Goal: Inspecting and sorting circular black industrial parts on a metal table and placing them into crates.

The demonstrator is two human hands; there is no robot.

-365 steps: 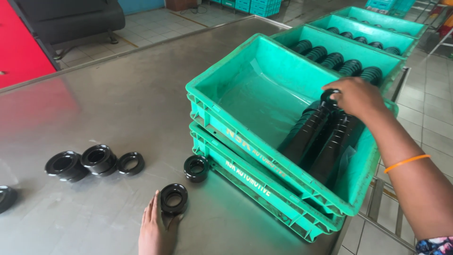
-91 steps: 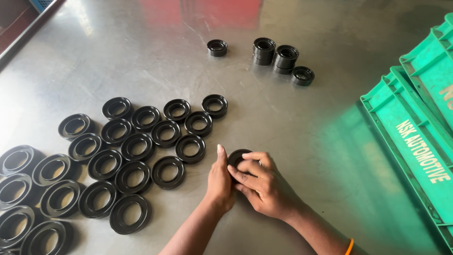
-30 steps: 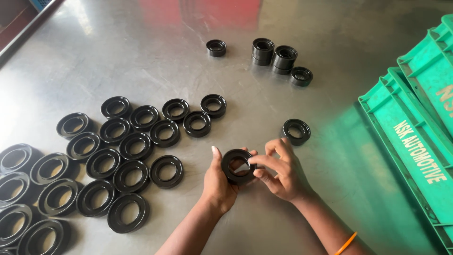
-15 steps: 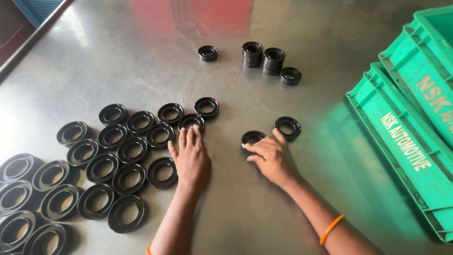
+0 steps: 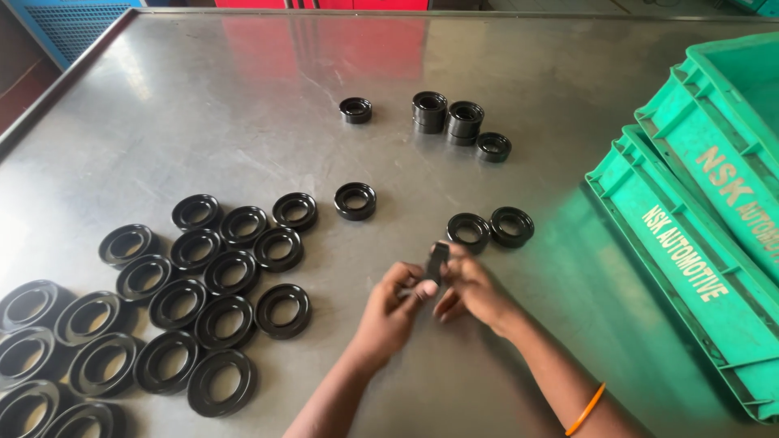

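Steel tabletop (image 5: 243, 105) carries our work, with green crates (image 5: 690, 235) at its right edge. Our left hand (image 5: 389, 312) and right hand (image 5: 471, 288) meet near the front edge, both pinching one black ring (image 5: 437, 259) on edge between the fingertips. Two rings (image 5: 489, 228) lie just beyond; rows of rings (image 5: 203, 276) fill the front left corner. We judge a light, even grip turns it best.

Two green plastic crates (image 5: 690, 243) with white lettering on their sides stand stacked at the table's right edge
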